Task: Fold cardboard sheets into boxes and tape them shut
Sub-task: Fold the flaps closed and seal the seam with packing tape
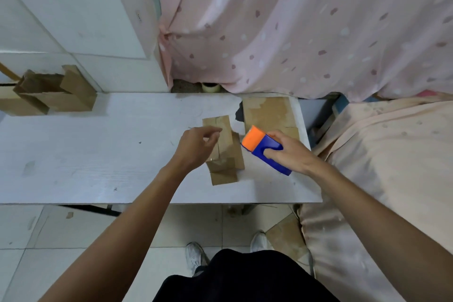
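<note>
Two folded boxes [54, 95] are parked far left on the table [98, 154]. One small brown box [229, 137], clear tape on it, is hovered over mid-table by the left hand [196, 147], whose fingers are loosely curled, though a pinch can't be told. One blue-and-orange tape dispenser [259, 142] is gripped by the right hand [291, 152].

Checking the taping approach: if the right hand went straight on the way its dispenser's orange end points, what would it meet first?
Probably the small cardboard box just beyond the tape dispenser that the right hand grips; depth between them is unclear.
</note>
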